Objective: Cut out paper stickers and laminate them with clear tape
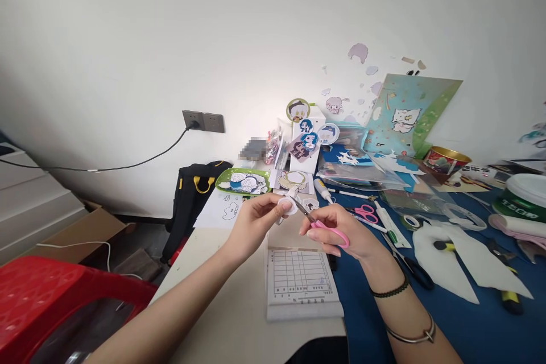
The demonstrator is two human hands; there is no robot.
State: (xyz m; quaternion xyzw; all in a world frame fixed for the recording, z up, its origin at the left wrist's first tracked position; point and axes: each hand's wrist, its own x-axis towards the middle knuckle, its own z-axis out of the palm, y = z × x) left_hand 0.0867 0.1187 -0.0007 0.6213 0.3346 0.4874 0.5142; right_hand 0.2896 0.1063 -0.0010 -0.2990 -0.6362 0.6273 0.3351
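Note:
My left hand (263, 213) pinches a small white paper piece (292, 206) between thumb and fingers. In my right hand (335, 227) are pink-handled scissors (330, 234), fingers through the loops, with the blades at the paper's right edge. Whether the blades are parted is too small to tell. Below both hands a form pad (303, 278) with a printed grid lies on the table. Just beyond them are a paper with a round drawing (294, 181) and a green tray (222, 182) holding paper cutouts.
A second pair of pink scissors (367, 214), black scissors (413, 270), a glue tube (392, 227) and white sheet pieces (435, 250) lie on the blue cloth (367, 318) at right. A red stool (63, 290) and black bag (187, 193) stand left. Stickers and a box (305, 153) are at the back.

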